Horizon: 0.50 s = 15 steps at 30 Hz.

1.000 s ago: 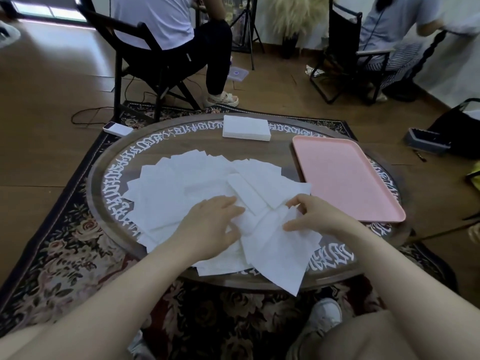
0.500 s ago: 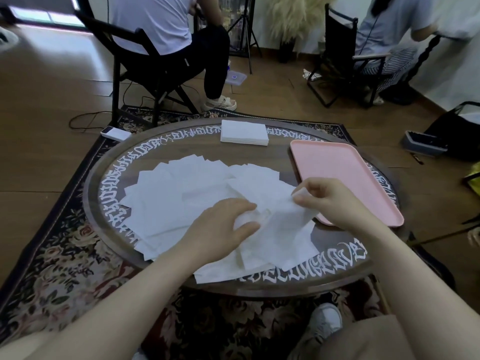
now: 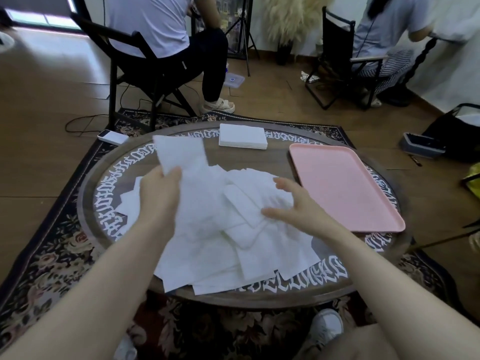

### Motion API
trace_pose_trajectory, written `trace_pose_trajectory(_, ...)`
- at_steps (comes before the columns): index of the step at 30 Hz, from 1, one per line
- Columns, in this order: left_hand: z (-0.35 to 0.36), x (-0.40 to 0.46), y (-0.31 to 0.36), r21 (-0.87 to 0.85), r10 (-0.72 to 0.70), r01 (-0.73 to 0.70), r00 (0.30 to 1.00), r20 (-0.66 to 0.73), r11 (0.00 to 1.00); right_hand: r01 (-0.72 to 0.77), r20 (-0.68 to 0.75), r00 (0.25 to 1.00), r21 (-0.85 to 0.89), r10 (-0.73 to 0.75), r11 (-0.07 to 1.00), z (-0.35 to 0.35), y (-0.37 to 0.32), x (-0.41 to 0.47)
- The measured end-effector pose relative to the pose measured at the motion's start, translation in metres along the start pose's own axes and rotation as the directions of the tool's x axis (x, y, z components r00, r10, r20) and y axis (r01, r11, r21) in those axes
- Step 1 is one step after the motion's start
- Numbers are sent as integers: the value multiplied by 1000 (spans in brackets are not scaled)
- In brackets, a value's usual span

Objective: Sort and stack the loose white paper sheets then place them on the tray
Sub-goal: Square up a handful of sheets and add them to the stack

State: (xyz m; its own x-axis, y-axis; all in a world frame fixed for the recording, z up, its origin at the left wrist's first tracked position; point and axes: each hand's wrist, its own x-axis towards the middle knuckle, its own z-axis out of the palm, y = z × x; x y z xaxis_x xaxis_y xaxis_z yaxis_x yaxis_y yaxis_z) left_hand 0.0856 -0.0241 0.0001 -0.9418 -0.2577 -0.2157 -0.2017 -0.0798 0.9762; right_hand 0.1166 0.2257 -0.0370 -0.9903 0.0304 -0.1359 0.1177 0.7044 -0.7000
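A person's left hand (image 3: 159,196) pinches one thin, soft-looking white sheet (image 3: 181,155) by its near edge and holds it above a round wooden table (image 3: 272,157); the rectangular sheet stands nearly upright, its free end pointing to the far side. The right hand (image 3: 296,203) hovers with fingers spread wide and relaxed over the loose sheets (image 3: 233,229), gripping nothing; whether the fingertips touch the paper cannot be told.

The loose sheets lie in an overlapping heap across the middle and near side of the table, their corners pointing every way, some edges hanging past the near rim. The paper shows a faint embossed, tissue-like grain. A neat, squared stack (image 3: 242,135) of the same white sheets sits flat at the far edge of the table, its long axis running left to right.

A pink plastic tray (image 3: 345,188), rectangular with rounded corners and a low raised rim, lies on the right side of the table with its long axis running near to far, just beside the heap.

The dark tabletop carries a ring of white ornamental lettering and stands on a floral rug (image 3: 52,255).
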Motion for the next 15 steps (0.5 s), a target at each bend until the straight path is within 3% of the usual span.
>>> trace_pose_trajectory(3, -13, 10, 0, -178, -153, 143, 987, -41, 974, 109, 268, 963, -304, -25, 946, 18, 6, 2)
trace_pose_trajectory(8, -23, 21, 0, -311, -266, 241, 963, -41, 919, 306, 427, 900, -484, -84, 820, 30, 11, 4)
trace_pose_trajectory(11, -24, 24, 3, -332, -304, 281, 953, -17, 900, 315, 243, 942, -387, -234, 867, 37, 8, 6)
trace_pose_trajectory(13, -23, 24, 3, -322, -298, 276, 954, -19, 906, 294, 93, 956, -327, -279, 898, 40, 5, 12)
trace_pose_trajectory(15, -22, 22, 2, -312, -293, 274, 956, -15, 910, 292, 35, 954, -341, -298, 894, 40, 2, 17)
